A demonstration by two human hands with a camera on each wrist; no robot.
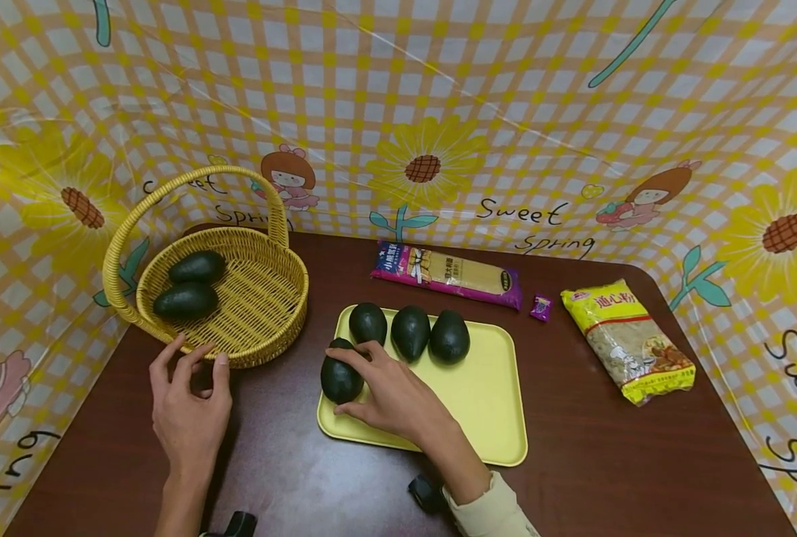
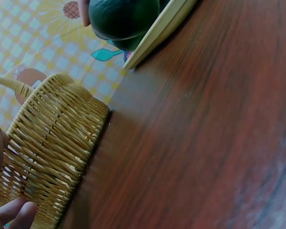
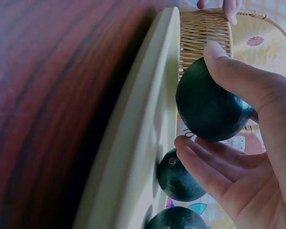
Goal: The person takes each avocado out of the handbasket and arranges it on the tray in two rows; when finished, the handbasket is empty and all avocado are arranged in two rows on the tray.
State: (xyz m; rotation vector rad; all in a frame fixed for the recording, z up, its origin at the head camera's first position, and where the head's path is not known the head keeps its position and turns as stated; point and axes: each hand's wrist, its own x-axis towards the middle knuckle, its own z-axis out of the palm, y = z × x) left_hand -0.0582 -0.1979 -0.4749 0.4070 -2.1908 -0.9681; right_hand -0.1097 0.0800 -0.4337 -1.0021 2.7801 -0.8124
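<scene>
My right hand (image 1: 395, 388) grips a dark green avocado (image 1: 340, 379) between thumb and fingers at the left end of a yellow tray (image 1: 482, 403). In the right wrist view this avocado (image 3: 212, 102) looks raised a little off the tray. Several other avocados, one of them (image 1: 410, 333) pear-shaped, stand along the tray's far side. To the left is a yellow wicker basket (image 1: 257, 350) with a tall handle; two avocados (image 1: 186, 300) lie inside it. My left hand (image 1: 190, 406) touches the basket's near rim with bent fingers, and part of that contact is hidden.
Behind the tray lies a purple noodle packet (image 1: 448, 274), with a tiny purple sachet (image 1: 541, 308) beside it. A yellow-and-clear bag (image 1: 630, 339) rests at the right. Checked cloth (image 1: 425, 89) walls the brown table (image 1: 586, 447) at the back and sides.
</scene>
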